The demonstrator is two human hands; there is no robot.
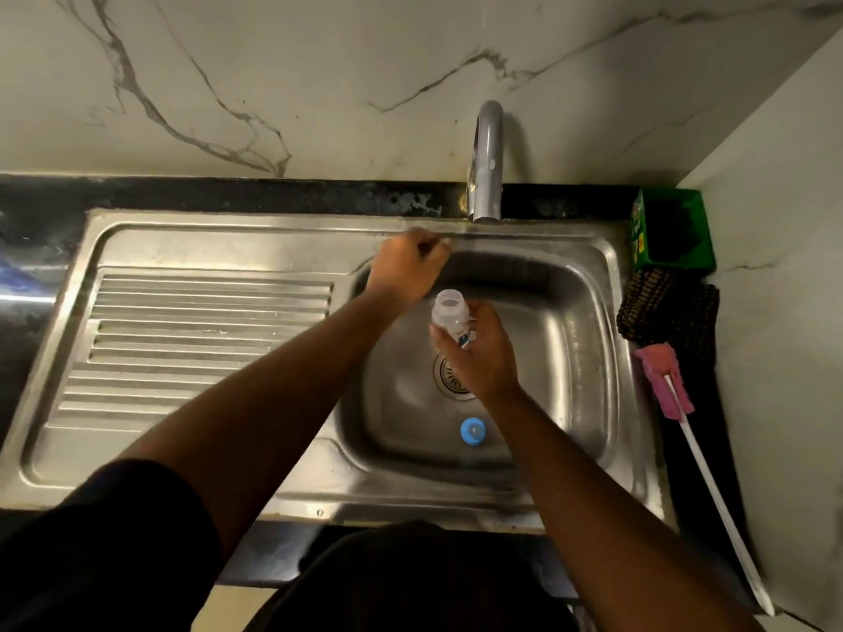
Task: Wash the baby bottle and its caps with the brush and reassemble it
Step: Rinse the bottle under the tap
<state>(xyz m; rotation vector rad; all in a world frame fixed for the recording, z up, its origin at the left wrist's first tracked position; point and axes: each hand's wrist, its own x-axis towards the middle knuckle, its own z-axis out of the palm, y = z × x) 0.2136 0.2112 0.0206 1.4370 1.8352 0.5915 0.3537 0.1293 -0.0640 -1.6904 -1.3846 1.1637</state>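
One bottle point(449, 313), one blue cap point(472, 431)

I am reaching both bare arms forward, dark sleeves bunched at my upper arms. My left hand point(407, 268) is stretched further out, fingers curled into a loose fist, knuckles up; whether it is pinching anything I cannot tell. My right hand point(480, 353) is closing its grip around the bottle point(449, 315), thumb on its left side, fingers wrapping from the right.
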